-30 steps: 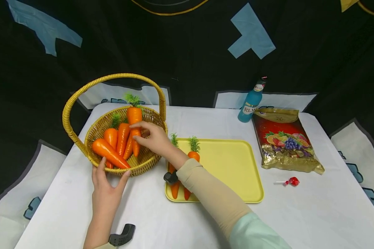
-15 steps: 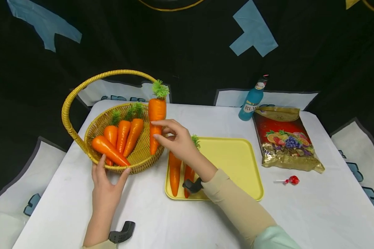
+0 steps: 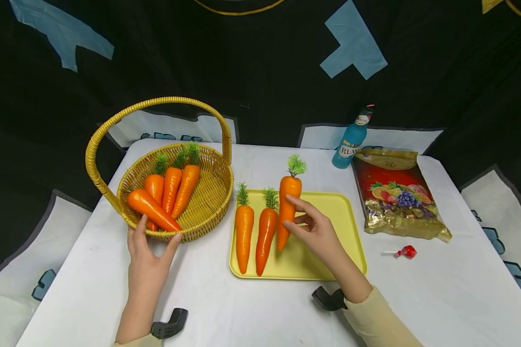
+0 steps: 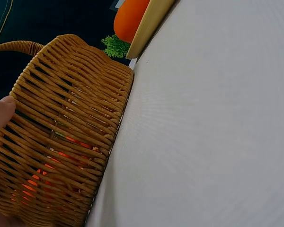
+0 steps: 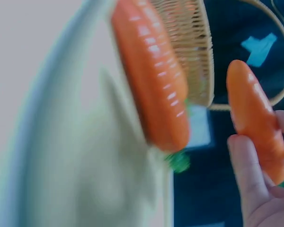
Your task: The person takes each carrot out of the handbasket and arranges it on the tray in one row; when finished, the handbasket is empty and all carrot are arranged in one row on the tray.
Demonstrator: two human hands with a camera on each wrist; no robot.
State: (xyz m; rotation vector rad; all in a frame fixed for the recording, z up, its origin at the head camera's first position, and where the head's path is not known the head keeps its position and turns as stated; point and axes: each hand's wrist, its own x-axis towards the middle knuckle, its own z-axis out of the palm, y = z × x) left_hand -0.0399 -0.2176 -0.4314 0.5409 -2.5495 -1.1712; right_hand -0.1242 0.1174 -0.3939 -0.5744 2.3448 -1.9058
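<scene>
A wicker basket (image 3: 208, 226) with a tall hoop handle stands on the left and holds several orange carrots (image 3: 171, 188). My left hand (image 3: 147, 270) holds its near rim, thumb and fingers spread along it; the thumb and woven wall also show in the left wrist view. Over the yellow tray (image 3: 325, 217), my right hand (image 3: 317, 231) pinches a toy-like carrot (image 3: 290, 185) between thumb and fingers, green top away from me. Whether this carrot touches the tray is unclear. Two more carrots, one left (image 3: 243, 236) and one nearer (image 3: 267, 236), lie side by side on the tray.
At the back right stands a blue bottle (image 3: 349, 142), beside a red and gold bag (image 3: 399, 197) with fruit printed on it. A red lollipop (image 3: 408, 251) lies in front of the bag. A white cloth covers the table (image 3: 217, 308); a dark curtain (image 3: 260, 86) hangs behind.
My right hand has taken a carrot out of the basket and carried it rightward over the tray, beside the other two. My left hand has stayed at the basket rim.
</scene>
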